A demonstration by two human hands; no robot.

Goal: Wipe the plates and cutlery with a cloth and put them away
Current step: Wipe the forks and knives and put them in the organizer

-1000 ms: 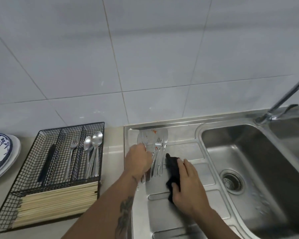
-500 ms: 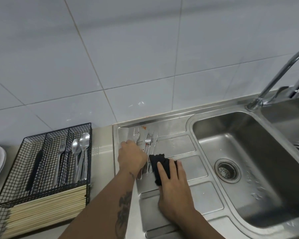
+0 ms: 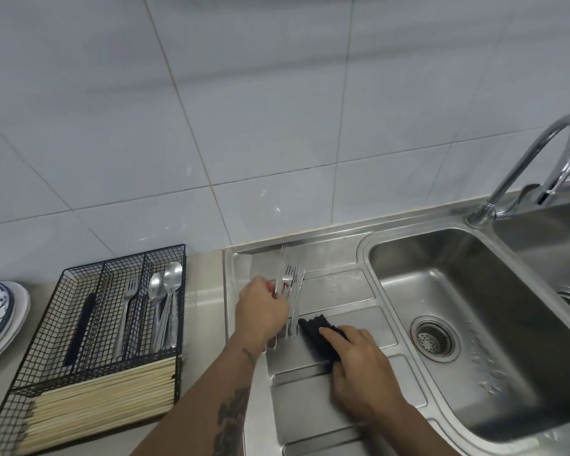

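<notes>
Head view: left hand (image 3: 260, 314) grips bunched steel forks and knives (image 3: 288, 284) on drainboard; right hand (image 3: 362, 366) pinches black cloth (image 3: 316, 334).
Risk: wet, loosely bunched pieces could slip and clatter.

Left hand (image 3: 260, 311) covers the middles of the forks (image 3: 288, 279), count unclear. Right hand (image 3: 359, 363) hides part of the cloth (image 3: 316, 334). Plates (image 3: 0, 320) and 2nd basin (image 3: 553, 255) run off frame.

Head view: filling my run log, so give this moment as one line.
left hand: grips cutlery on drainboard | right hand: holds black cloth | wire organizer: partly filled
</notes>
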